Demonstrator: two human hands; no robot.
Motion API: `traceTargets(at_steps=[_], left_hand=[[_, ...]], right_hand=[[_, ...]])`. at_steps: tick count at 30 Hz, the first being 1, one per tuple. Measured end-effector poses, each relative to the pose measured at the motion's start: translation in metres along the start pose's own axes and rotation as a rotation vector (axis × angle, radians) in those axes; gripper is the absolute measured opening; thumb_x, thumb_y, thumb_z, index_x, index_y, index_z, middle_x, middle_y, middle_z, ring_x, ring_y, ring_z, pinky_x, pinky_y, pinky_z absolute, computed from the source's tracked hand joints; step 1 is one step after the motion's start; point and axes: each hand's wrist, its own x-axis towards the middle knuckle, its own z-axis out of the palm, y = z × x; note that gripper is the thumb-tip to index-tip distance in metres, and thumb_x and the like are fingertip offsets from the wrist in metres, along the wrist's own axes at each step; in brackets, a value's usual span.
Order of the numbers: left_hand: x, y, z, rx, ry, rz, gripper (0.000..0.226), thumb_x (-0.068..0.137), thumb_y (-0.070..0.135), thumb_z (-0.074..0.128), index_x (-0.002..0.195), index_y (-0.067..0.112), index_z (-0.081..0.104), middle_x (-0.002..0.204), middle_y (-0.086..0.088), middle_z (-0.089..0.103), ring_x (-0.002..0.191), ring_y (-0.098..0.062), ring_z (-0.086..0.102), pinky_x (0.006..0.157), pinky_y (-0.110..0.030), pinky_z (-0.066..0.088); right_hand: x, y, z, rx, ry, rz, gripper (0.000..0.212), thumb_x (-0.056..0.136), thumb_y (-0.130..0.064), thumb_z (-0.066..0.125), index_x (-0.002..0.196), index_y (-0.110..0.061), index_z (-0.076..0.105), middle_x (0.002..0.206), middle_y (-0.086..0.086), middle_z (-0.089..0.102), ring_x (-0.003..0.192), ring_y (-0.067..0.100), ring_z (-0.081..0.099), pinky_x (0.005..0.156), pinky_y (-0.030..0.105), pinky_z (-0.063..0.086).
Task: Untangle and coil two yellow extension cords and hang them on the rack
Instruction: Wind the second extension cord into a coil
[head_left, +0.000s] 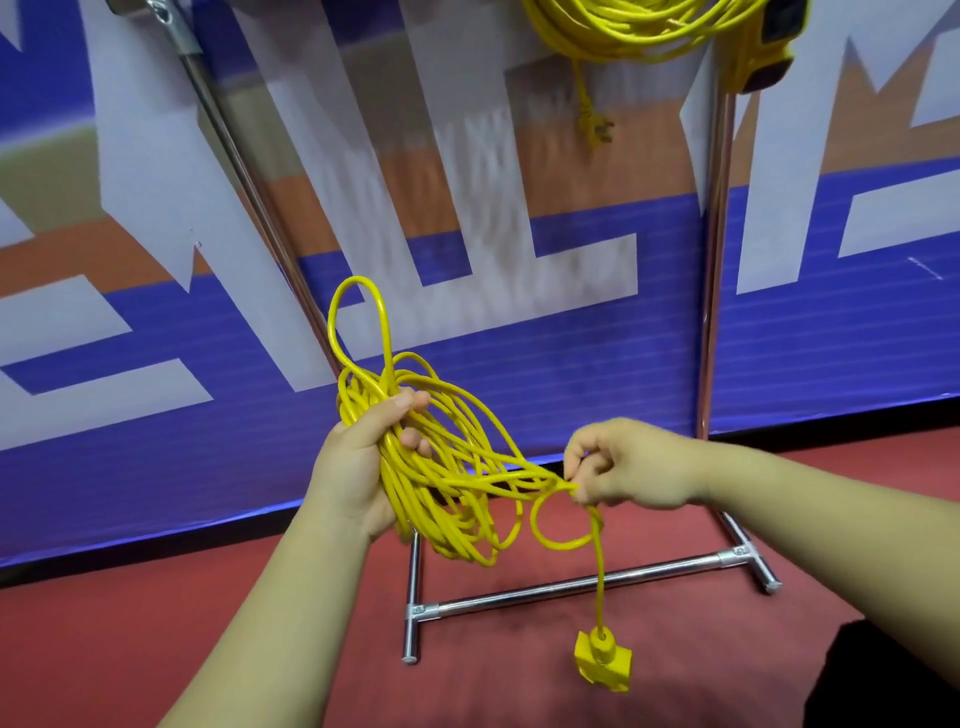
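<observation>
Grips the loose cord (498, 477) with the left hand (358, 457), at about 8 o'clock from the middle of the view, fingers and thumb curled round many loops. Holds the loops in one bunch that way, so none slip off.

Pinches the far end of the bunch with the right hand (628, 467), at about 4 o'clock, fingertips closed on a few strands. Looks like pulling the loops long and even, or tucking the tail in to tidy the coil; hard to tell which.

Lets one small loop and the tail hang down from the pinch, with the yellow socket block (602, 660) dangling at 5 o'clock, seemingly clear of the red floor (208, 649). Leaves one tall loop poking up past the left hand, toward 12 o'clock from it.

Shows the other cord (623, 31) hung high on the rack (717, 260), at 1 o'clock, with its plug (597, 127) drooping below. Probably needs a neater coil here before lifting this one up beside it.
</observation>
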Motion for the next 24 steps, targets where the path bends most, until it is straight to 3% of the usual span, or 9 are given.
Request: traceTargets(at_steps=[5, 8, 11, 13, 16, 18, 22, 24], left_hand=[[0.01, -0.017, -0.003, 0.194, 0.148, 0.011, 0.041, 0.076, 0.018, 0.077, 0.111, -0.002, 0.068, 0.053, -0.009, 0.047, 0.043, -0.02, 0.051, 0.049, -0.027, 0.048], [0.012, -0.031, 0.004, 0.268, 0.203, 0.0, 0.032, 0.081, 0.011, 0.077, 0.109, -0.003, 0.067, 0.06, -0.012, 0.055, 0.041, -0.018, 0.05, 0.045, -0.026, 0.045], [0.006, -0.041, 0.018, 0.219, 0.143, -0.084, 0.025, 0.084, 0.012, 0.073, 0.102, -0.004, 0.068, 0.059, -0.01, 0.06, 0.042, -0.018, 0.05, 0.046, -0.025, 0.045], [-0.002, -0.044, 0.031, 0.169, 0.075, -0.157, 0.027, 0.079, 0.018, 0.075, 0.096, -0.003, 0.072, 0.055, -0.01, 0.053, 0.041, -0.018, 0.049, 0.048, -0.025, 0.045], [-0.01, -0.047, 0.05, 0.08, -0.003, -0.193, 0.015, 0.078, 0.018, 0.075, 0.084, 0.005, 0.078, 0.07, -0.01, 0.055, 0.041, -0.015, 0.051, 0.048, -0.025, 0.047], [-0.012, -0.049, 0.059, 0.049, -0.01, -0.18, 0.015, 0.078, 0.017, 0.076, 0.089, 0.006, 0.076, 0.075, -0.011, 0.057, 0.041, -0.014, 0.052, 0.047, -0.025, 0.048], [-0.01, -0.058, 0.065, 0.11, 0.025, -0.093, 0.047, 0.068, 0.018, 0.081, 0.109, -0.003, 0.069, 0.075, -0.016, 0.055, 0.044, -0.015, 0.052, 0.049, -0.027, 0.048], [-0.008, -0.062, 0.065, 0.151, 0.036, -0.076, 0.038, 0.074, 0.015, 0.08, 0.104, -0.006, 0.07, 0.063, -0.014, 0.053, 0.044, -0.018, 0.05, 0.05, -0.027, 0.047]], right_hand=[[-0.028, -0.045, -0.03, 0.267, 0.239, -0.122, 0.016, 0.085, 0.004, 0.071, 0.096, -0.002, 0.061, 0.082, 0.02, 0.072, 0.08, 0.027, 0.068, 0.069, 0.029, 0.053], [-0.04, -0.068, -0.034, 0.43, 0.341, -0.188, 0.017, 0.086, 0.004, 0.07, 0.092, -0.009, 0.061, 0.08, 0.013, 0.073, 0.086, 0.025, 0.071, 0.06, 0.027, 0.055], [-0.045, -0.078, -0.031, 0.532, 0.394, -0.192, 0.018, 0.087, 0.002, 0.069, 0.09, -0.014, 0.061, 0.085, 0.012, 0.076, 0.085, 0.021, 0.07, 0.063, 0.033, 0.058], [-0.044, -0.08, -0.027, 0.572, 0.406, -0.17, 0.019, 0.087, 0.001, 0.069, 0.091, -0.015, 0.061, 0.089, 0.011, 0.077, 0.085, 0.021, 0.071, 0.067, 0.035, 0.06], [-0.042, -0.08, -0.02, 0.645, 0.394, -0.147, 0.02, 0.086, 0.0, 0.07, 0.088, -0.017, 0.06, 0.09, 0.009, 0.076, 0.084, 0.02, 0.071, 0.065, 0.034, 0.059], [-0.042, -0.08, -0.017, 0.694, 0.369, -0.13, 0.022, 0.085, 0.001, 0.07, 0.087, -0.017, 0.059, 0.09, 0.01, 0.075, 0.084, 0.02, 0.07, 0.063, 0.033, 0.059], [-0.043, -0.078, -0.011, 0.739, 0.306, -0.107, 0.022, 0.084, 0.002, 0.071, 0.085, -0.016, 0.059, 0.092, 0.013, 0.07, 0.09, 0.023, 0.069, 0.069, 0.037, 0.061], [-0.044, -0.077, -0.009, 0.73, 0.287, -0.097, 0.022, 0.084, 0.001, 0.072, 0.085, -0.016, 0.059, 0.091, 0.013, 0.071, 0.092, 0.024, 0.069, 0.074, 0.039, 0.062]])
